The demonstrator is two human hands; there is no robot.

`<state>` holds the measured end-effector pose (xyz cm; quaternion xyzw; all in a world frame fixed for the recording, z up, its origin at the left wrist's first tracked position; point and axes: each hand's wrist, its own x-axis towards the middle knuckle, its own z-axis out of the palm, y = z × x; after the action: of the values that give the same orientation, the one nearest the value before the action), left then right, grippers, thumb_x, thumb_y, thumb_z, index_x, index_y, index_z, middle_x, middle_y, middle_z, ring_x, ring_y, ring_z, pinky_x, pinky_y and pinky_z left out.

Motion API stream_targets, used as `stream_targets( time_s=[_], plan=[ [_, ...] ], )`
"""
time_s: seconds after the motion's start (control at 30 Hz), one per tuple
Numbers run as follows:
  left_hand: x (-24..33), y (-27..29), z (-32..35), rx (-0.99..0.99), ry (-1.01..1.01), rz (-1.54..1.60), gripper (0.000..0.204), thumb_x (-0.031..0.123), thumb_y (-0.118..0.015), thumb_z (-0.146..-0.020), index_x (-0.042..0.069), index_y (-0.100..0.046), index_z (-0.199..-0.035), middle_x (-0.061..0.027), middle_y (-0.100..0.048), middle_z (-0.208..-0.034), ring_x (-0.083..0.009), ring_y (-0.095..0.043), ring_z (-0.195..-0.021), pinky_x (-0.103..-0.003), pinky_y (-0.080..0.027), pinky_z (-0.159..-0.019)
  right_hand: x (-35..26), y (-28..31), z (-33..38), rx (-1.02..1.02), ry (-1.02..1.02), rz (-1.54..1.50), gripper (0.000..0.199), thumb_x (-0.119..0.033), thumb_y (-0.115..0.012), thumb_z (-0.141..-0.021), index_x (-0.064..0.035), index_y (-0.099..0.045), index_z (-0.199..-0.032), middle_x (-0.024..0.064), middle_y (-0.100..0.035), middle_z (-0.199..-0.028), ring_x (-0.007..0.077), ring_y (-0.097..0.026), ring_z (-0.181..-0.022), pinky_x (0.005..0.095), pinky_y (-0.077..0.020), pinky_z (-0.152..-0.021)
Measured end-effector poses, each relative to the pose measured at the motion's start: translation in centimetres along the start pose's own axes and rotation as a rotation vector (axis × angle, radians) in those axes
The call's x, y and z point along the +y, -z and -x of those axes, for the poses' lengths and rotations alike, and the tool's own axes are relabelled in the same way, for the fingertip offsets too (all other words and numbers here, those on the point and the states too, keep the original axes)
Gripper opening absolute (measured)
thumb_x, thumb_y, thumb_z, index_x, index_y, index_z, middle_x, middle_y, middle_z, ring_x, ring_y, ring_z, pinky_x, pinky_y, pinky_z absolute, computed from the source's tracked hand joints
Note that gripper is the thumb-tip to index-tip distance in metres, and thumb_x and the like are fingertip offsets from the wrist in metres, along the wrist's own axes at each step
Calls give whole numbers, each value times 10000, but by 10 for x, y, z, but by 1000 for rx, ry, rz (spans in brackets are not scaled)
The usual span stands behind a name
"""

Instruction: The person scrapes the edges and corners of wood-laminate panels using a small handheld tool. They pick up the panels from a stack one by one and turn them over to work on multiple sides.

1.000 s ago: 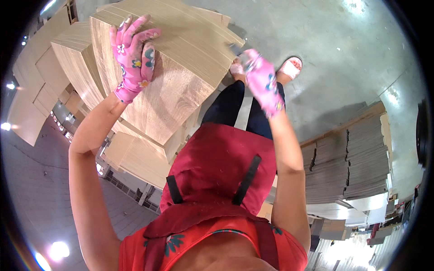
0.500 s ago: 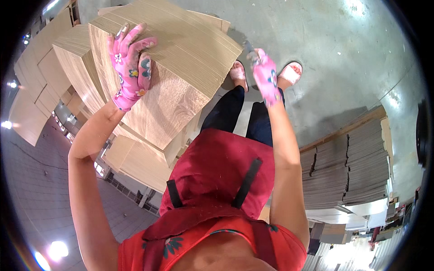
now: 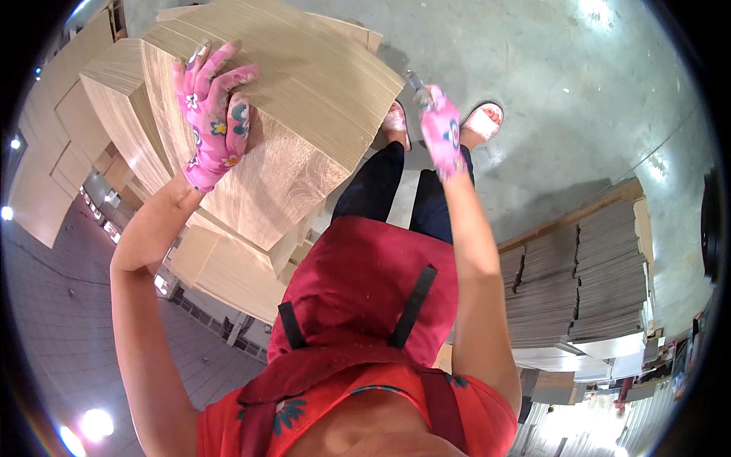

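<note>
A thick stack of wood-grain boards point(image 3: 285, 164) stands at the upper left, its many layered edges point(image 3: 304, 65) showing along the far side. My left hand point(image 3: 209, 114), in a pink flowered glove, lies on the top board near its edge, fingers spread. Just right of the stack's corner, my right hand point(image 3: 443, 133) wears a matching glove and is closed around a small tool. Only the tool's short grey tip point(image 3: 415, 81) sticks out, close to the corner; its exact kind is hidden by the fingers.
Another board stack point(image 3: 114, 80) stands against the left side of mine, with large panels point(image 3: 57, 145) beyond. At the lower right is a tall pile of thin grey sheets point(image 3: 579, 274). My sandalled feet point(image 3: 481, 122) are on the grey concrete floor point(image 3: 563, 99) beside the stack.
The whole view has shifted slightly, so most things sit a little further left. My left hand keeps its place on the board; my right hand still grips the tool by the corner.
</note>
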<state>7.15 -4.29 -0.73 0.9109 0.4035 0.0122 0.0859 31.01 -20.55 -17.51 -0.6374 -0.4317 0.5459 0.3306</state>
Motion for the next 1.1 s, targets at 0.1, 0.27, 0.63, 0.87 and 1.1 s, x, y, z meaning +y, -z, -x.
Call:
stream_targets(
  time_s=[0.1,0.27,0.63,0.87,1.1],
  plan=[
    [1,1,5,30,-6,32,309,288,-412,-890,119,-650,-992,-84,-536,-1267,-329,-401,-1244,-538,-131,-1091,-34,-11,47,1,1,-5,181,-69,-520,-853,-59,-580,-1024,144,-617,-789,280,-617,-683,345,-484,-620],
    [-2,-2,2,13,-6,16,307,281,-410,-887,113,-645,-991,-91,-536,-1268,-332,-402,-1245,-531,-132,-1094,2,-25,17,72,115,0,152,-66,-533,-863,-57,-583,-1007,197,-622,-805,355,-624,-710,375,-501,-610],
    [3,1,4,28,-7,-28,370,331,-358,-945,83,-630,-986,-103,-551,-1253,-324,-410,-1262,-493,-145,-1107,-64,4,59,-49,-18,-72,203,-117,-520,-853,-60,-599,-1031,137,-580,-716,276,-578,-627,329,-460,-594],
    [1,-4,1,56,2,27,263,293,-475,-849,135,-657,-954,-63,-559,-1234,-325,-440,-1195,-512,-157,-1084,-79,14,46,-148,-51,11,190,-55,-538,-832,-57,-601,-1012,127,-575,-661,268,-594,-597,320,-472,-573],
    [7,-1,2,52,11,4,235,272,-479,-851,153,-659,-944,-40,-563,-1220,-304,-454,-1191,-505,-166,-1091,-60,3,38,-21,-127,159,219,-83,-515,-843,-75,-580,-1052,180,-626,-735,352,-627,-689,407,-487,-596]
  ],
)
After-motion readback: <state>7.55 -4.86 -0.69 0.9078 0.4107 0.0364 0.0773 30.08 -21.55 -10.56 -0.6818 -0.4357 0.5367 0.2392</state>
